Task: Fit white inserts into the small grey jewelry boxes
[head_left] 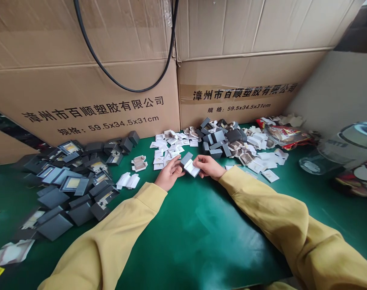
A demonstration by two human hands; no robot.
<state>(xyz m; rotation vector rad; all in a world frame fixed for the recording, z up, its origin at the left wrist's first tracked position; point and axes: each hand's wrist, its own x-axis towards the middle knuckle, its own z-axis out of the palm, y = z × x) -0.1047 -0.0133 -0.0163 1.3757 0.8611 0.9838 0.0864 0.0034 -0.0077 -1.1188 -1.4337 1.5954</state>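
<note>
A small dark grey box (186, 158) with a white insert (190, 167) is between my two hands above the green table (183, 225). My right hand (210, 166) pinches the white insert and the box's right side. At the box's left edge is my left hand (170, 173), its fingers closed around that side. White folded papers (167, 149) lie just behind the hands. Two folded card inserts, a beige one (139, 163) and a white one (128, 181), rest to the left of my left hand.
Many grey boxes (71, 183) are heaped at the left. Another pile of boxes (218, 137) and papers stands behind right. Large cartons (111, 92) form the back wall, with a black cable (126, 88) hanging down. A clear jar (331, 151) lies at the right.
</note>
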